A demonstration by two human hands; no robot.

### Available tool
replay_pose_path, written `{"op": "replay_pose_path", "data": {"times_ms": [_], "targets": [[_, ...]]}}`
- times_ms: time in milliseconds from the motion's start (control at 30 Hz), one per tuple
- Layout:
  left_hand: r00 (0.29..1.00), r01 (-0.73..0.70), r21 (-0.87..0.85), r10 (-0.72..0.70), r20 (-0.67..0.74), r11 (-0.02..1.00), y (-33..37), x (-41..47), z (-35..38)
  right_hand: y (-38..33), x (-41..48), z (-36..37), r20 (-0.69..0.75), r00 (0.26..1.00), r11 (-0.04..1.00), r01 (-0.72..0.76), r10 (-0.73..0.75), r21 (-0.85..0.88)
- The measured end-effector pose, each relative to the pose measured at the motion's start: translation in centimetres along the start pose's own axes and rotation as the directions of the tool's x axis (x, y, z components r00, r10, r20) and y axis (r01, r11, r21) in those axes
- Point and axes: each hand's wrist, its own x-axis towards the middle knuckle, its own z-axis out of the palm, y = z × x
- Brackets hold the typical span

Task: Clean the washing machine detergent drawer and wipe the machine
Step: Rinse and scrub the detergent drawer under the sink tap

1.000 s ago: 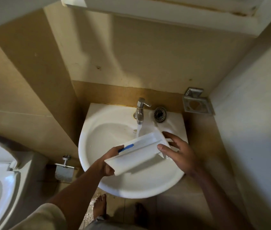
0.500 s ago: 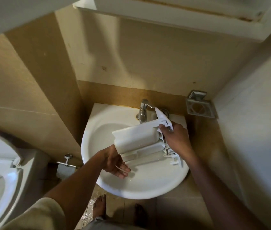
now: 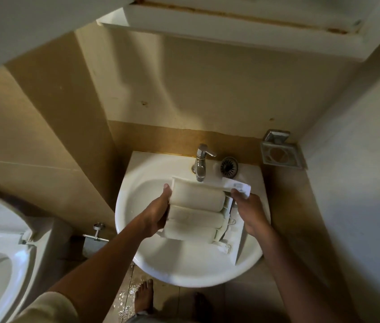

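The detergent drawer (image 3: pixel 196 213), held underside-up over the sink (image 3: pixel 137 199) by the tap (image 3: pixel 200 163), looks light, stiff, probably slippery-wet plastic, so left hand (image 3: pixel 158 215) clamping its end and right hand (image 3: pixel 248 212) pinching the front panel seems right.

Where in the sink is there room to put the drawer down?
The basin's near part, below the drawer, is bare, and so is its far-left curve by the left hand. By the tap and the strainer it is crowded.
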Motion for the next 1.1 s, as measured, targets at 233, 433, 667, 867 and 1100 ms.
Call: {"op": "replay_pose_path", "data": {"times_ms": [233, 433, 667, 867, 1100], "targets": [[0.989, -0.107, 0.091, 0.096, 0.115, 0.99, 0.5, -0.4, -2.1, 0.9, 1.6, 2.0, 0.026, 0.986, 0.986, -0.163, 0.163, 0.034], [0.986, -0.151, -0.087, 0.156, 0.055, 0.985, 0.0, -1.5, -1.8, -0.5, 1.6, 1.2, 0.136, 0.984, 0.992, -0.104, 0.112, -0.067], [0.994, -0.111, -0.073, 0.112, 0.01, 0.991, -0.2, -1.0, -0.5, 0.1, 1.4, 0.5, 0.221, 0.96, 0.985, -0.166, 0.174, -0.053], [0.996, -0.009, -0.134, 0.021, 0.089, 0.991, 0.1, 1.5, 1.2, -0.3, 1.5, -1.0, 0.073, 0.989, 0.991, -0.131, 0.131, -0.004], [0.987, -0.023, 0.173, 0.05, -0.154, 0.985, 0.1, 6.9, 3.7, -0.2, 2.9, -3.0, -0.075, 0.988, 0.991, -0.136, 0.136, 0.004]]}}
